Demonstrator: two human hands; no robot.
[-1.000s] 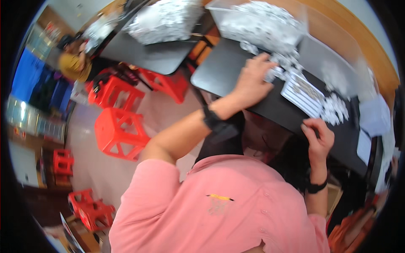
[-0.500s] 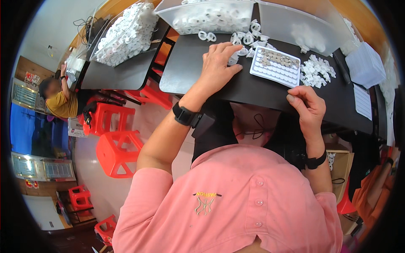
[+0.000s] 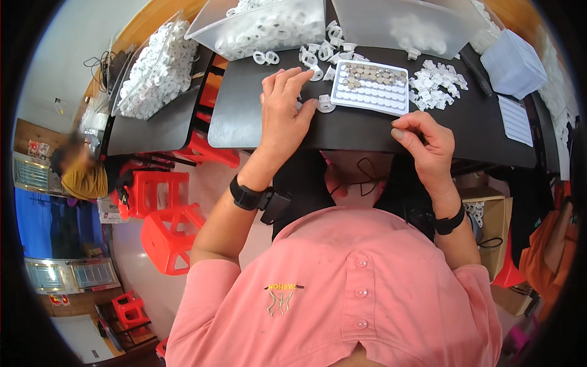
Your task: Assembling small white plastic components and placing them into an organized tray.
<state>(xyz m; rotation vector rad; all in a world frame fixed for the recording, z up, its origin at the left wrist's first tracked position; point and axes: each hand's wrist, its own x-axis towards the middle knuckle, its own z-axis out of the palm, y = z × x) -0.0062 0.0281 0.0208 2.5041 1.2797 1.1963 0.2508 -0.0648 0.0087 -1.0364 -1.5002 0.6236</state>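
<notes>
Left hand (image 3: 286, 113) laid flat on the black desk (image 3: 244, 119) near its front edge, fingers spread and loosely curved, thumb touching a small white ring part (image 3: 326, 104), probably to pull it close. Right hand (image 3: 428, 144) at the front edge, fingers curled together; whether anything is pinched, cannot tell. White grid tray (image 3: 370, 88) just behind, between both hands for easy reach, back rows filled with grey discs. Stack of pale sheets (image 3: 513, 64) at the right back corner.
</notes>
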